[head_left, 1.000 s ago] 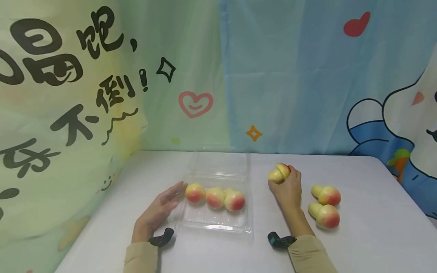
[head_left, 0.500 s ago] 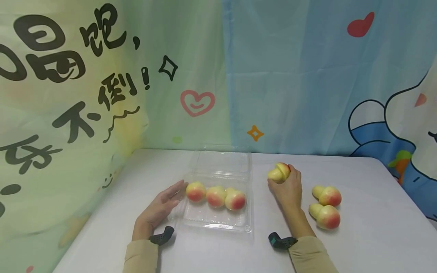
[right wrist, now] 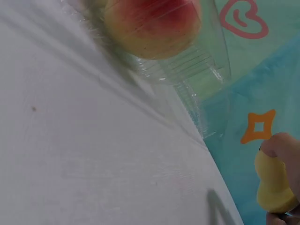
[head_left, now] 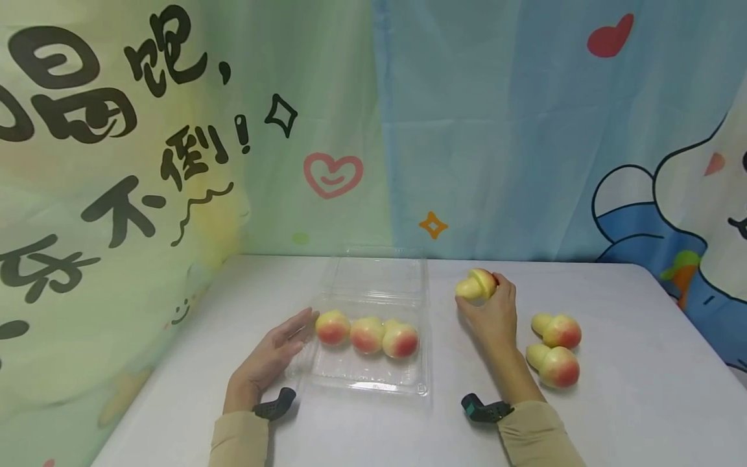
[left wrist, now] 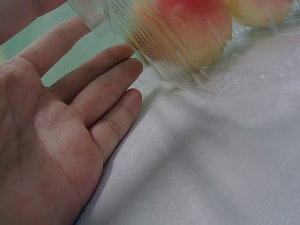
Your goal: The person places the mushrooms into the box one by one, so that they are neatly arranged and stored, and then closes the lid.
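My right hand pinches a yellow pear with a red blush between thumb and fingers, right of the clear plastic box. In the right wrist view, part of that pear shows under the thumb, and the frame edge cuts off the rest of the hand. My left hand has its fingers extended, fingertips right at the left wall of the clear box. Its palm faces the box in the left wrist view. Inside the box sit three pears in a row, among them the middle pear.
The box's clear lid lies folded back toward the curtain. On the right of the white table lie two loose pears, a rear pear and a front pear. A printed curtain hangs behind the table.
My right hand has lifted slightly, and the pear in it has turned a little. The left hand stays at the box. The head view shifts slightly.
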Action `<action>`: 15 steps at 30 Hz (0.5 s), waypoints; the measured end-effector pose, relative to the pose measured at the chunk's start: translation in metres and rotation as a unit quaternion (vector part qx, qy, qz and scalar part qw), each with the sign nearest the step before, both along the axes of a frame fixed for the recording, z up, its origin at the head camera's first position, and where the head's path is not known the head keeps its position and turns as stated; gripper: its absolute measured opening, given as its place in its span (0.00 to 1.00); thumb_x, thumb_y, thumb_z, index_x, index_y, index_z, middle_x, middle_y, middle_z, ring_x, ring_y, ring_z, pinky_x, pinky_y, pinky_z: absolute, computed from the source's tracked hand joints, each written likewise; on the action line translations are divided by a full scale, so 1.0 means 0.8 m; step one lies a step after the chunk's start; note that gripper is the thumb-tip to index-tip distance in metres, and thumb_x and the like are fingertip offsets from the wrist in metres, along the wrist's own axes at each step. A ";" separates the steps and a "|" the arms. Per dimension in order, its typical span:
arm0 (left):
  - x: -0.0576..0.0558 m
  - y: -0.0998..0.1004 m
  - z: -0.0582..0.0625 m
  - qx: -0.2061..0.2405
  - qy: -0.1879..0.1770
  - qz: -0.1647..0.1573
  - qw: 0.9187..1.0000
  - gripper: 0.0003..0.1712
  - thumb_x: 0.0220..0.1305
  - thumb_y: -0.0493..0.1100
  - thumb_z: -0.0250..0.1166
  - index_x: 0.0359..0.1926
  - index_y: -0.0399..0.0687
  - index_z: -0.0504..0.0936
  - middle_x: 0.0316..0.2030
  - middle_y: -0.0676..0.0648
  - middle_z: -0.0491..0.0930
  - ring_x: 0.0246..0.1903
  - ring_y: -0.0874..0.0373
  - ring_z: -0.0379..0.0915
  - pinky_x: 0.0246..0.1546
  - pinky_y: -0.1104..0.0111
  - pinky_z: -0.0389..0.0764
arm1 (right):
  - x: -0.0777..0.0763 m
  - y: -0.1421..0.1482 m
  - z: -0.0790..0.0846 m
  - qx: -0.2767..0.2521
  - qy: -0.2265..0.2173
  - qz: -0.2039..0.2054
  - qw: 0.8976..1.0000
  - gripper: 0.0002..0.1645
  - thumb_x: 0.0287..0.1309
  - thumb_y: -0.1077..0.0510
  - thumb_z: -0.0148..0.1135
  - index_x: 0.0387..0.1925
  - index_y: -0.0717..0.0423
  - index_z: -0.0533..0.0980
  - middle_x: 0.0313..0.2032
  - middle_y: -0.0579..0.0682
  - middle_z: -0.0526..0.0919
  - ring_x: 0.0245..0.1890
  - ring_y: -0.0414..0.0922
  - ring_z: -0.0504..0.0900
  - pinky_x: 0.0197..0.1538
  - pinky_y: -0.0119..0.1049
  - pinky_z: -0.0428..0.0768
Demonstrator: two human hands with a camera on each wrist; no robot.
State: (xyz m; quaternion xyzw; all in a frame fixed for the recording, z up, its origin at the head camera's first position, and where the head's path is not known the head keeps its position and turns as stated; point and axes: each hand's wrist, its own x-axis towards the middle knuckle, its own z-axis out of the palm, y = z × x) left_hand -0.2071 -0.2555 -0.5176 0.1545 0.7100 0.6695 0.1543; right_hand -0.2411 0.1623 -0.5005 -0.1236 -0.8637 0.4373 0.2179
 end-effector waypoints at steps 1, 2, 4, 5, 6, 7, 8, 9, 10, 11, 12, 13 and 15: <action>0.000 0.000 0.000 -0.001 -0.003 0.003 1.000 0.38 0.62 0.37 0.58 0.72 0.52 0.57 0.72 0.47 0.57 0.75 0.49 0.37 0.71 0.45 0.35 | 0.001 0.000 0.002 -0.002 0.003 0.003 1.000 0.50 0.42 0.51 0.72 0.64 0.64 0.58 0.58 0.64 0.65 0.58 0.59 0.68 0.61 0.53 0.68; 0.000 0.000 0.000 0.000 -0.004 0.003 1.000 0.38 0.62 0.37 0.58 0.72 0.52 0.57 0.72 0.47 0.57 0.75 0.50 0.37 0.71 0.45 0.35 | 0.001 0.000 0.003 -0.001 0.005 0.006 1.000 0.50 0.42 0.51 0.72 0.64 0.64 0.58 0.58 0.64 0.65 0.58 0.59 0.68 0.61 0.53 0.67; -0.001 -0.001 0.000 0.002 -0.007 0.004 1.000 0.38 0.62 0.36 0.58 0.72 0.52 0.57 0.72 0.47 0.57 0.75 0.50 0.36 0.71 0.45 0.35 | 0.002 0.000 0.007 -0.003 0.010 0.013 1.000 0.50 0.43 0.51 0.72 0.64 0.64 0.58 0.58 0.64 0.66 0.57 0.59 0.68 0.61 0.53 0.67; -0.001 -0.001 0.000 0.003 -0.004 0.004 1.000 0.38 0.62 0.36 0.58 0.72 0.51 0.57 0.72 0.47 0.57 0.75 0.50 0.36 0.71 0.45 0.35 | 0.002 0.000 0.009 -0.003 0.013 0.016 1.000 0.50 0.43 0.51 0.72 0.64 0.64 0.58 0.58 0.64 0.66 0.57 0.58 0.68 0.61 0.53 0.67; -0.001 -0.002 0.000 0.003 -0.002 0.004 1.000 0.38 0.62 0.36 0.58 0.72 0.51 0.57 0.72 0.47 0.57 0.75 0.50 0.36 0.71 0.46 0.35 | 0.003 0.000 0.011 -0.004 0.017 0.020 1.000 0.50 0.43 0.51 0.72 0.64 0.64 0.58 0.58 0.64 0.66 0.57 0.58 0.68 0.61 0.52 0.68; -0.001 -0.002 0.001 0.003 0.000 0.004 1.000 0.38 0.62 0.35 0.58 0.72 0.51 0.57 0.72 0.47 0.57 0.75 0.50 0.36 0.71 0.45 0.35 | 0.003 0.000 0.013 -0.005 0.018 0.023 1.000 0.49 0.43 0.51 0.72 0.63 0.64 0.58 0.57 0.63 0.66 0.56 0.57 0.68 0.61 0.52 0.68; -0.001 -0.002 0.001 0.002 0.001 0.004 1.000 0.37 0.63 0.35 0.58 0.72 0.51 0.57 0.72 0.46 0.57 0.75 0.50 0.36 0.71 0.45 0.35 | 0.003 0.000 0.015 -0.006 0.018 0.025 1.000 0.49 0.43 0.51 0.72 0.63 0.64 0.59 0.57 0.63 0.67 0.55 0.57 0.68 0.61 0.51 0.68; -0.001 -0.002 0.000 0.002 0.001 0.004 1.000 0.37 0.62 0.35 0.58 0.72 0.51 0.57 0.72 0.46 0.57 0.75 0.50 0.36 0.71 0.45 0.34 | 0.004 0.000 0.018 -0.009 0.017 0.027 0.999 0.48 0.43 0.51 0.72 0.62 0.63 0.59 0.56 0.62 0.67 0.55 0.56 0.68 0.60 0.50 0.68; -0.001 -0.002 0.000 0.003 -0.001 0.004 1.000 0.37 0.62 0.35 0.58 0.72 0.51 0.57 0.72 0.46 0.57 0.75 0.49 0.36 0.71 0.44 0.33 | 0.005 -0.001 0.020 -0.013 0.013 0.028 0.999 0.48 0.43 0.51 0.72 0.62 0.63 0.59 0.56 0.62 0.67 0.54 0.55 0.69 0.60 0.49 0.68; -0.001 -0.002 0.000 0.003 -0.001 0.004 1.000 0.38 0.62 0.36 0.58 0.72 0.51 0.57 0.72 0.46 0.57 0.75 0.49 0.36 0.70 0.44 0.33 | 0.006 -0.002 0.022 -0.017 0.007 0.030 0.999 0.48 0.43 0.51 0.72 0.62 0.63 0.59 0.56 0.61 0.66 0.54 0.55 0.69 0.60 0.49 0.68; -0.001 -0.001 -0.001 0.003 -0.003 0.004 1.000 0.38 0.62 0.36 0.58 0.72 0.50 0.57 0.72 0.46 0.57 0.75 0.49 0.36 0.70 0.43 0.32 | 0.007 -0.003 0.025 -0.022 0.001 0.033 0.999 0.48 0.43 0.51 0.72 0.62 0.63 0.58 0.56 0.61 0.66 0.54 0.55 0.69 0.60 0.48 0.68; -0.001 -0.001 -0.001 0.003 -0.004 0.003 1.000 0.38 0.62 0.36 0.58 0.72 0.50 0.57 0.72 0.46 0.57 0.75 0.49 0.35 0.70 0.42 0.31 | 0.009 -0.004 0.028 -0.027 -0.007 0.036 0.999 0.49 0.44 0.50 0.72 0.62 0.63 0.57 0.57 0.61 0.66 0.55 0.55 0.68 0.60 0.48 0.68; -0.001 -0.001 -0.002 0.005 -0.007 0.002 1.000 0.38 0.62 0.36 0.58 0.72 0.49 0.57 0.72 0.45 0.57 0.75 0.48 0.35 0.70 0.42 0.31 | 0.012 -0.005 0.033 -0.035 -0.023 0.045 0.998 0.50 0.45 0.49 0.71 0.63 0.63 0.56 0.58 0.61 0.65 0.56 0.55 0.68 0.61 0.49 0.68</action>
